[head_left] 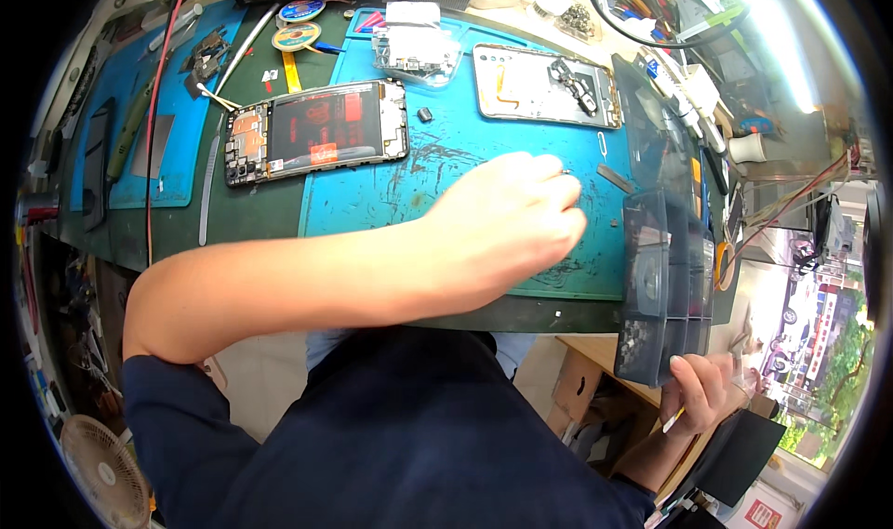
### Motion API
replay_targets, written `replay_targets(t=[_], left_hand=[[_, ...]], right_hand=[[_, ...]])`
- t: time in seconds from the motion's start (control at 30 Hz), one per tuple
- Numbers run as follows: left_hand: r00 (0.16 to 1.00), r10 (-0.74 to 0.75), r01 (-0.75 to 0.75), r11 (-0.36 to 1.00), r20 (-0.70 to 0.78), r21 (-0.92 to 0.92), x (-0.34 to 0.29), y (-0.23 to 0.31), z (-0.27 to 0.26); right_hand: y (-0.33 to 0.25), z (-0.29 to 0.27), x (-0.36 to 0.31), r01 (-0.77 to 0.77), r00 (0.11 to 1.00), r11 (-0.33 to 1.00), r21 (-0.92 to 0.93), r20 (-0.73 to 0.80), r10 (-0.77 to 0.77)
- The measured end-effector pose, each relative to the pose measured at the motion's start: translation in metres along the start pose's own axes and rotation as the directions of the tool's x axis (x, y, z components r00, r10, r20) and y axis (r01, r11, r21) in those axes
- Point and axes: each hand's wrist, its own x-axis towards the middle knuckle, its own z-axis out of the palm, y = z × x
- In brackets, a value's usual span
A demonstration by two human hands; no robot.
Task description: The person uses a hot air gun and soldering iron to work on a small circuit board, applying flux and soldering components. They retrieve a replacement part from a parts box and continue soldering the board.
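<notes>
While my left hand (516,218) bunches its fingers over the mat (437,171), any grip hidden, my right hand (699,394) at four o'clock pinches a slim stick (673,421) by the compartment tray (662,278), best kept level, I judge. Pale bits (640,338) lie toward its six o'clock; at eleven, a clear box (445,76) holds parts (421,61).

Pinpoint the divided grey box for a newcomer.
Find the blue mat; the smoky grey box lies along its right edge, the right hand at its near end. Internal dividers set it apart from the flat phone shell.
</notes>
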Motion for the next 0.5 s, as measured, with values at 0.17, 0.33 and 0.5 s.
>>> replay_targets(t=[0.17,0.33,0.5], left_hand=[[0.987,-0.08,0.068,0.994,-0.142,-0.088,0.048,0.001,0.055],[0.984,-0.151,0.143,0.986,-0.09,-0.087,0.062,0.003,0.06],[0.997,-0.072,0.074,0.996,0.028,-0.052,0.058,-0.003,0.04]], right_hand=[[0.001,0.0,0.0,0.0,0.999,1.0,0.003,-0.032,0.0],[0.002,0.0,-0.002,-0.01,1.0,1.0,0.016,-0.029,0.011],[0.003,0.001,-0.004,-0.007,0.999,1.0,0.027,-0.033,0.008]])
